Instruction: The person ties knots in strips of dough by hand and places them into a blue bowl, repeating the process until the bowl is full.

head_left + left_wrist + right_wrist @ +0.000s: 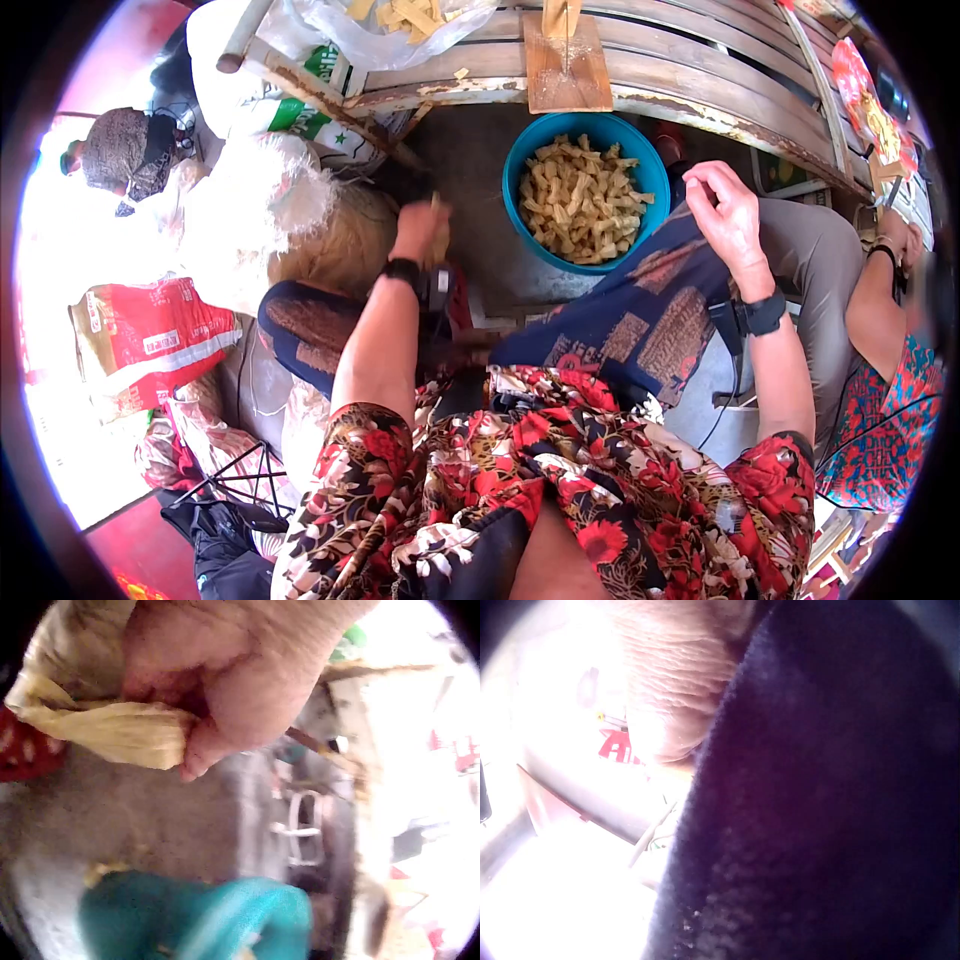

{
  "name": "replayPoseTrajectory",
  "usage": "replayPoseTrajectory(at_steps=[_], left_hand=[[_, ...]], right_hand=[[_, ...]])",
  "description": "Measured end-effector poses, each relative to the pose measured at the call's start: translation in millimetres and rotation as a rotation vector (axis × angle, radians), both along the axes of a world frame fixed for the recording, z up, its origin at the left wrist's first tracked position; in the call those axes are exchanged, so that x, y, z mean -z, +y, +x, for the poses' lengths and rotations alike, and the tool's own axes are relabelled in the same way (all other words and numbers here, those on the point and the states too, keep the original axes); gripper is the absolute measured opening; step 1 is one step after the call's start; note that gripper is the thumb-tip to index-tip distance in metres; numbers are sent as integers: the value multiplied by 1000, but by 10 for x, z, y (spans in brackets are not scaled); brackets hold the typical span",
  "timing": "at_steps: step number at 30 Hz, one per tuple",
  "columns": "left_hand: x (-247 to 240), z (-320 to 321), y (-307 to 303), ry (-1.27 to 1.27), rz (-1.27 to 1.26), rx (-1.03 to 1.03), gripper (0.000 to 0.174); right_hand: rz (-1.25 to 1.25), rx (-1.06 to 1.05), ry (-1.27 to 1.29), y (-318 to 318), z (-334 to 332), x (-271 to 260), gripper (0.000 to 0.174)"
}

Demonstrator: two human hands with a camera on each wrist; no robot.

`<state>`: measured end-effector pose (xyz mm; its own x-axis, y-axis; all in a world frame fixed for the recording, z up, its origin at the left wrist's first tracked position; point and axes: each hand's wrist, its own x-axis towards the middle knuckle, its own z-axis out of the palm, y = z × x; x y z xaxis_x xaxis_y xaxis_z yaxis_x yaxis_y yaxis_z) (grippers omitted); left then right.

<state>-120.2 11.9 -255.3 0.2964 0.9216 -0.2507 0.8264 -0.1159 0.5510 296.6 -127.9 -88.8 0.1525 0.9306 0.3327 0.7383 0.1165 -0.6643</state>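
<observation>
A pale yellow folded strip (pixel 120 735), like a sheet of tofu skin, is pinched between the thumb and fingers of my left hand (pixel 420 232). That hand is blurred in the head view, beside a brown sack (pixel 335 235) and over my left knee. My right hand (pixel 725 215) is above my right knee, its fingers loosely bent and nothing visible in them. Between the hands stands a teal tub (pixel 513 190) on the floor, holding many knotted yellow pieces (pixel 580 200). Dark patterned cloth (pixel 817 787) hides much of the right wrist view.
A slatted bench (pixel 680 75) runs across the back, with a wooden board (pixel 570 85) at its front edge. On its left lies a plastic bag (pixel 340 30) of yellow strips. A red bag (pixel 160 330) is at the left. Another person's arm (pixel 880 290) shows at the right.
</observation>
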Motion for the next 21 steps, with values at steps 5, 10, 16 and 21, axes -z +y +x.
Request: replayPoseTrajectory(at_steps=[5,10,16,21], left_hand=[[-2210,912,309,-885,-164,-105,23],[-3342,833,-114,-806,-121,171,27],[-3605,1051,-556,-1174,-294,114,29],[-3886,1165,-641,-1491,-299,-73,31]], right_hand=[[-53,13,-33,26,-55,-36,7],[-64,-7,69,-50,-169,-138,7],[85,-452,539,31,-1041,-1089,27],[-489,-868,1171,41,-1693,-1223,36]])
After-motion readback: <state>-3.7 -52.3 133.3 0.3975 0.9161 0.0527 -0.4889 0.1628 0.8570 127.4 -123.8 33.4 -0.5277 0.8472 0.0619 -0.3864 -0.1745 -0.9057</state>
